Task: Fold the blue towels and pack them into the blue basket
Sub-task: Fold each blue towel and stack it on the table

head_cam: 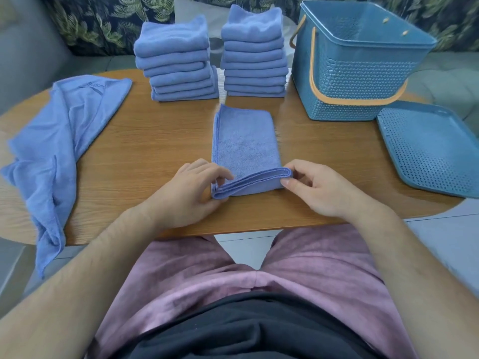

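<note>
A blue towel (245, 141) lies folded into a long strip on the middle of the wooden table (145, 141). Its near end is lifted off the table. My left hand (189, 189) pinches the near left corner and my right hand (318, 187) pinches the near right corner. Two stacks of folded blue towels stand at the back, a left stack (178, 60) and a right stack (255, 55). The blue basket (355, 66) with orange handles stands open at the back right. Loose unfolded blue towels (59, 141) lie heaped at the table's left edge.
The basket's perforated blue lid (430, 149) lies flat at the right edge of the table. A sofa with leaf-patterned cushions (103, 22) runs behind the table. My lap in pink shorts sits below the near table edge.
</note>
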A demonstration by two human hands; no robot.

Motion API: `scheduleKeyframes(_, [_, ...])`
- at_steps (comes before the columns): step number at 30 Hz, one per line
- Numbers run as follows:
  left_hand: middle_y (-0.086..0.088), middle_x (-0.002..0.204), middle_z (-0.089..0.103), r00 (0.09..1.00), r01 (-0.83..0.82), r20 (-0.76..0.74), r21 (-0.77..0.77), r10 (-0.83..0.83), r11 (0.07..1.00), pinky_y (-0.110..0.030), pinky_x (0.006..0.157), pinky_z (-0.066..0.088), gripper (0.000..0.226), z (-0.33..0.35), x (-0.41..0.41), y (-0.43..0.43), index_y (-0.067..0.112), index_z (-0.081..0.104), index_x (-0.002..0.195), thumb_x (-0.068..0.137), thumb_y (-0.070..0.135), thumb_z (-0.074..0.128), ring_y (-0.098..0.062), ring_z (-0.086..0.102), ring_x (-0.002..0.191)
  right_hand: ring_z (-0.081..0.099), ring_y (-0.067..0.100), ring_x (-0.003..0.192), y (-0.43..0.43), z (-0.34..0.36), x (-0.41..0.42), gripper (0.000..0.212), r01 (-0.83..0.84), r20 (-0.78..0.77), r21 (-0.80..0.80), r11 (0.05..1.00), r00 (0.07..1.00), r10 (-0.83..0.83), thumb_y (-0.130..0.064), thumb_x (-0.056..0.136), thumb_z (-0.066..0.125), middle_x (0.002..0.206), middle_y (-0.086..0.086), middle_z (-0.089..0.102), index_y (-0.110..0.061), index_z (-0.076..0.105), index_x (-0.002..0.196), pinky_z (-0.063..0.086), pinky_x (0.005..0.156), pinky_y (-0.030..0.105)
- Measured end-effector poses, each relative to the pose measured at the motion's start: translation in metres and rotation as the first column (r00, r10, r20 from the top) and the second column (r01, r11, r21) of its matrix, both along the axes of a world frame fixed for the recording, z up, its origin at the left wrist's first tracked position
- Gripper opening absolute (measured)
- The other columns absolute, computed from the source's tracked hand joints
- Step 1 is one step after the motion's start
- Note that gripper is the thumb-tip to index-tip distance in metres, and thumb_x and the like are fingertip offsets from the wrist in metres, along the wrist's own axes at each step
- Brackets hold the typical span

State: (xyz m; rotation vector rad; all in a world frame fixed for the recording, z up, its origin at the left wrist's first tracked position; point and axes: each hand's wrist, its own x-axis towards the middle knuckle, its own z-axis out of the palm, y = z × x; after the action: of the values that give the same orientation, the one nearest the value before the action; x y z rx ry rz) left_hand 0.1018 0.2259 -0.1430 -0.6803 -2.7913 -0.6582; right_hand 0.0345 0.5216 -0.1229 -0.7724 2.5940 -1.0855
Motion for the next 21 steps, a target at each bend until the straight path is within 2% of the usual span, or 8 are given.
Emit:
scheduleKeyframes(2, [0.018, 0.094, 0.056, 1.000, 0.002, -0.003, 0.078, -0.002, 0.997, -0.041, 0.083, 0.048, 0.025, -0.001, 0.000, 0.001, 0.021, 0.063, 0.108, 0.094, 0.041, 0.059, -0.013, 0.053, 0.091, 0.057, 0.015, 0.070, 0.000, 0.003, 0.001, 0.004, 0.002, 0.023, -0.006, 1.000, 1.000, -0.002, -0.030, 0.099, 0.063, 0.085, -0.010, 0.067, -0.033, 0.066, 0.099, 0.049, 0.072, 0.033])
scheduleKeyframes(5, [0.015, 0.091, 0.059, 0.994, -0.065, 0.097, 0.209, 0.046, 0.976, -0.034, 0.085, 0.046, 0.030, -0.001, 0.002, 0.002, 0.020, 0.065, 0.104, 0.095, 0.047, 0.054, -0.012, 0.055, 0.092, 0.057, 0.000, 0.067, 0.000, 0.011, 0.005, 0.015, -0.055, 0.016, -0.014, 0.998, 0.998, 0.055, -0.026, 0.090, 0.076, 0.093, -0.008, 0.067, -0.031, 0.066, 0.100, 0.040, 0.066, 0.013])
scheduleKeyframes(7, [0.011, 0.092, 0.061, 0.987, -0.112, 0.142, 0.275, 0.074, 0.955, -0.031, 0.085, 0.045, 0.027, 0.001, 0.005, 0.002, 0.024, 0.065, 0.103, 0.096, 0.048, 0.054, -0.013, 0.057, 0.093, 0.057, -0.004, 0.072, -0.001, 0.015, 0.007, 0.024, -0.073, -0.019, 0.003, 0.997, 0.997, 0.073, -0.024, 0.085, 0.082, 0.093, -0.008, 0.066, -0.031, 0.067, 0.102, 0.038, 0.068, 0.008])
scheduleKeyframes(10, [0.013, 0.086, 0.062, 0.981, -0.127, 0.186, 0.386, 0.057, 0.914, -0.024, 0.078, 0.044, 0.012, 0.010, 0.008, 0.006, 0.025, 0.064, 0.096, 0.097, 0.037, 0.060, -0.007, 0.058, 0.085, 0.055, 0.000, 0.072, 0.000, 0.016, 0.006, 0.015, -0.047, -0.085, 0.007, 0.999, 0.995, 0.048, -0.028, 0.088, 0.078, 0.089, -0.008, 0.063, -0.035, 0.068, 0.097, 0.039, 0.070, 0.013])
scheduleKeyframes(13, [0.013, 0.076, 0.059, 0.963, -0.148, 0.267, 0.605, -0.024, 0.782, -0.018, 0.066, 0.040, 0.014, 0.020, 0.014, 0.008, 0.011, 0.065, 0.091, 0.094, 0.024, 0.064, -0.004, 0.052, 0.071, 0.057, 0.015, 0.072, 0.001, 0.025, 0.007, 0.003, -0.102, 0.058, -0.134, 0.986, 0.992, 0.110, -0.029, 0.090, 0.071, 0.086, 0.001, 0.069, -0.028, 0.070, 0.092, 0.047, 0.073, 0.034])
scheduleKeyframes(15, [0.007, 0.076, 0.060, 0.948, -0.174, 0.305, 0.725, -0.084, 0.666, -0.016, 0.063, 0.042, 0.017, 0.026, 0.017, 0.008, 0.003, 0.064, 0.090, 0.092, 0.019, 0.068, -0.005, 0.053, 0.069, 0.061, 0.011, 0.077, 0.001, 0.032, 0.010, 0.004, -0.147, 0.160, -0.280, 0.949, 0.967, 0.197, -0.021, 0.090, 0.066, 0.085, 0.002, 0.072, -0.021, 0.070, 0.093, 0.049, 0.075, 0.028])
scheduleKeyframes(17, [0.005, 0.080, 0.065, 0.942, -0.207, 0.324, 0.762, -0.084, 0.613, -0.016, 0.064, 0.046, 0.017, 0.030, 0.018, 0.009, 0.000, 0.063, 0.092, 0.091, 0.015, 0.071, -0.005, 0.059, 0.072, 0.061, 0.007, 0.079, -0.002, 0.033, 0.011, 0.007, -0.143, 0.201, -0.340, 0.929, 0.954, 0.221, -0.011, 0.095, 0.065, 0.084, -0.003, 0.072, -0.016, 0.069, 0.095, 0.049, 0.075, 0.022])
scheduleKeyframes(21, [-0.005, 0.089, 0.071, 0.937, -0.306, 0.348, 0.778, 0.029, 0.549, -0.021, 0.070, 0.052, 0.024, 0.032, 0.010, 0.013, 0.000, 0.065, 0.096, 0.086, 0.021, 0.071, -0.011, 0.066, 0.081, 0.062, 0.007, 0.071, -0.013, 0.019, 0.008, 0.006, 0.045, 0.220, -0.358, 0.933, 0.975, 0.037, -0.005, 0.098, 0.062, 0.080, -0.003, 0.074, -0.010, 0.067, 0.098, 0.050, 0.068, 0.024])
